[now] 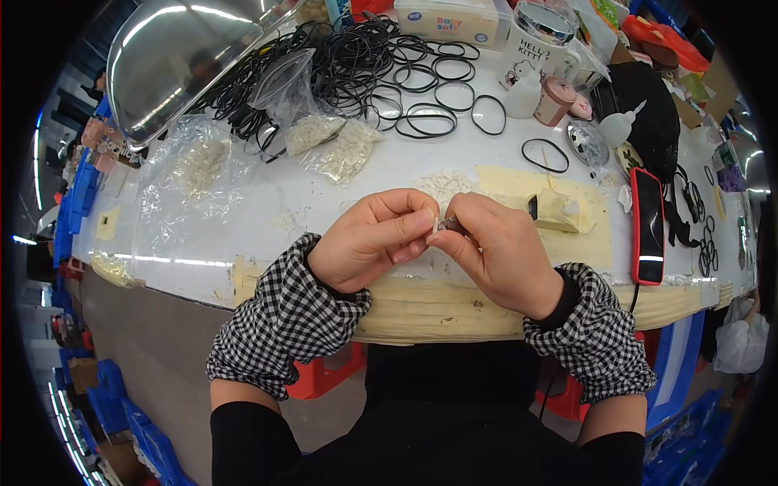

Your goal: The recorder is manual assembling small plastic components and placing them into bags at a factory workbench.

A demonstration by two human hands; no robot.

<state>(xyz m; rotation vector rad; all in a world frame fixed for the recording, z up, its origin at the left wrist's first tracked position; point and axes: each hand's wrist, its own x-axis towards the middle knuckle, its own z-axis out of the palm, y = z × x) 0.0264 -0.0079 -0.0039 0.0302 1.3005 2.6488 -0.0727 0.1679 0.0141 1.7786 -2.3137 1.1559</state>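
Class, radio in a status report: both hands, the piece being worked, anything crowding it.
Left hand and right hand pinched together on a small white part. Held above the table edge. Loose white bits just behind; nothing blocking.

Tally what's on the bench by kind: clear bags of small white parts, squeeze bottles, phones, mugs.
Clear bags of white parts: 3
White squeeze bottles: 2
Phone: 1
Mug: 1
Total: 7
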